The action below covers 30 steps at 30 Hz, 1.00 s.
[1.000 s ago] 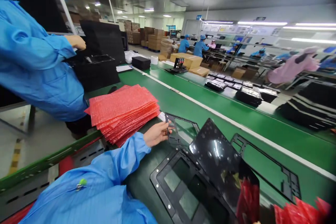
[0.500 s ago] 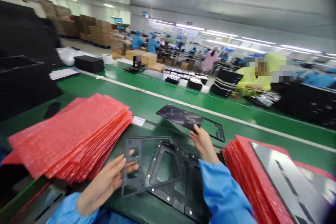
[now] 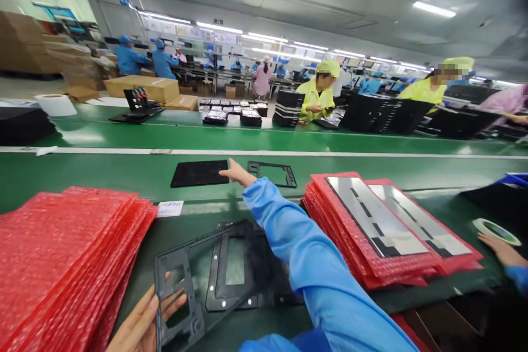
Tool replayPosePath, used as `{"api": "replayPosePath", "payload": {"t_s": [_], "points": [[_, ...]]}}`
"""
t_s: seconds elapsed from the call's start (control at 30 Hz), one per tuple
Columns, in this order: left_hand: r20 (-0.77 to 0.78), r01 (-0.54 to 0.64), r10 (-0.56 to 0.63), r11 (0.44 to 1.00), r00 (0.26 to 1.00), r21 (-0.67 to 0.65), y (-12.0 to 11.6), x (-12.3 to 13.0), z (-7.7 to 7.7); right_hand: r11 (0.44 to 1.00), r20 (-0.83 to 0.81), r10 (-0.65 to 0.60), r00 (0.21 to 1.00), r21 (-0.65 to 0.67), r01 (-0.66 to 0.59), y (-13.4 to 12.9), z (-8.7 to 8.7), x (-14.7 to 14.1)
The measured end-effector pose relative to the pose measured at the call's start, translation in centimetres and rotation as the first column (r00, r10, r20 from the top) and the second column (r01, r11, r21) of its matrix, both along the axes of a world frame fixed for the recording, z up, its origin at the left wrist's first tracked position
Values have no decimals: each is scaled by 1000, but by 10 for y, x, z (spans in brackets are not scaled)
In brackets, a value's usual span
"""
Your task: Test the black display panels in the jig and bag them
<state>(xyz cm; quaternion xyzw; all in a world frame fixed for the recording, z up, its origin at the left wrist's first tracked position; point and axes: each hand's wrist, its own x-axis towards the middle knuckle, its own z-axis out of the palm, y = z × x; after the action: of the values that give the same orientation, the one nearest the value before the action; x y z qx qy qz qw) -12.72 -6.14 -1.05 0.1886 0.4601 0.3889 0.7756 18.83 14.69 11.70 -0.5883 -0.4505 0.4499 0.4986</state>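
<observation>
My left hand [image 3: 142,316] grips a thin dark-grey plastic frame [image 3: 175,269] by its left end, tilted up over the bench. Stretched forward, my right hand [image 3: 238,171] pinches the right edge of a flat black panel [image 3: 199,174], which is at or just above the green belt. Just right of that hand lies a black open frame [image 3: 291,176]. Below my right sleeve, partly hidden by the held frame and the arm, is a black fixture plate [image 3: 214,286] with white dots and a rectangular opening.
Red bubble-wrap sheets [image 3: 74,253] are stacked at left. More red bubble wrap [image 3: 325,220] at right carries two silvery panels [image 3: 375,214]. A white label [image 3: 170,208] lies between. At far right, another person's hand [image 3: 501,250] touches a tape roll [image 3: 497,231]. Co-workers sit across the belt.
The view has turned right. My right hand has carried the black panel forward and down to the belt. My left hand still holds the grey frame.
</observation>
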Motion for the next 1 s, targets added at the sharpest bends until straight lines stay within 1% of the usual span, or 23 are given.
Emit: {"api": "replayPosePath", "payload": {"t_s": [0.07, 0.13, 0.17, 0.2, 0.23, 0.3, 0.33, 0.4, 0.47, 0.53, 0.6, 0.63, 0.67, 0.7, 0.73, 0.77, 0.8, 0.83, 0.87, 0.9, 0.93, 0.97, 1.0], "points": [[-30, 40, -39, 999, 999, 2, 4, 13, 15, 1000, 43, -5, 999, -8, 5, -13, 13, 15], [-39, 86, -85, 996, 996, 17, 10, 30, 27, 999, 68, 17, 998, 51, -20, -43, 26, 30], [-37, 113, -112, 993, 993, 25, 14, 38, 32, 982, 123, 77, 989, 163, -97, -64, 33, 36], [-31, 146, -145, 989, 989, 32, 17, 47, 34, 946, 164, 116, 980, 283, -160, -90, 40, 41], [-27, 175, -174, 984, 984, 33, 21, 55, 35, 909, 196, 103, 975, 380, -172, -119, 47, 45], [-24, 233, -232, 972, 972, 28, 26, 71, 35, 861, 244, -47, 969, 502, -84, -181, 58, 52], [-24, 265, -264, 964, 964, 25, 28, 78, 35, 848, 267, -129, 955, 529, -33, -210, 61, 55], [-26, 332, -331, 943, 943, 25, 32, 91, 34, 834, 297, -232, 926, 551, 32, -260, 62, 63], [-29, 396, -395, 917, 918, 39, 34, 103, 33, 825, 301, -324, 897, 553, 113, -294, 55, 74], [-52, 437, -434, 897, 899, 69, 38, 113, 31, 820, 306, -422, 854, 531, 215, -317, 46, 88], [-178, 472, -449, 874, 876, 118, 45, 118, 27, 804, 314, -515, 797, 499, 323, -332, 37, 105], [-308, 499, -437, 852, 845, 159, 49, 119, 24, 794, 321, -552, 770, 485, 367, -339, 34, 114], [-471, 541, -398, 813, 787, 216, 54, 118, 20, 787, 339, -579, 742, 470, 400, -346, 30, 124], [-642, 602, -322, 750, 695, 275, 58, 117, 17, 783, 372, -600, 709, 455, 424, -352, 27, 135], [-788, 675, -213, 667, 578, 315, 63, 116, 14, 785, 427, -610, 667, 438, 438, -359, 25, 146], [-887, 751, -96, 577, 451, 319, 66, 115, 11, 790, 503, -612, 610, 421, 445, -365, 22, 157], [-942, 814, 6, 501, 336, 294, 68, 114, 10, 796, 598, -603, 529, 406, 448, -370, 20, 168], [-968, 859, 79, 447, 239, 249, 69, 114, 10, 801, 701, -577, 419, 386, 458, -375, 18, 179], [-979, 886, 125, 419, 163, 201, 69, 114, 11, 800, 798, -529, 288, 356, 483, -378, 16, 189], [-982, 898, 149, 406, 117, 169, 69, 114, 13, 790, 879, -450, 157, 310, 529, -380, 15, 199], [-981, 902, 164, 400, 107, 165, 68, 115, 14, 762, 937, -346, 50, 250, 597, -381, 14, 207], [-978, 900, 169, 397, 124, 183, 67, 115, 15, 715, 973, -230, -15, 180, 676, -381, 13, 214], [-973, 893, 166, 397, 157, 212, 67, 115, 15, 655, 992, -124, -36, 109, 748, -381, 13, 220]]}}
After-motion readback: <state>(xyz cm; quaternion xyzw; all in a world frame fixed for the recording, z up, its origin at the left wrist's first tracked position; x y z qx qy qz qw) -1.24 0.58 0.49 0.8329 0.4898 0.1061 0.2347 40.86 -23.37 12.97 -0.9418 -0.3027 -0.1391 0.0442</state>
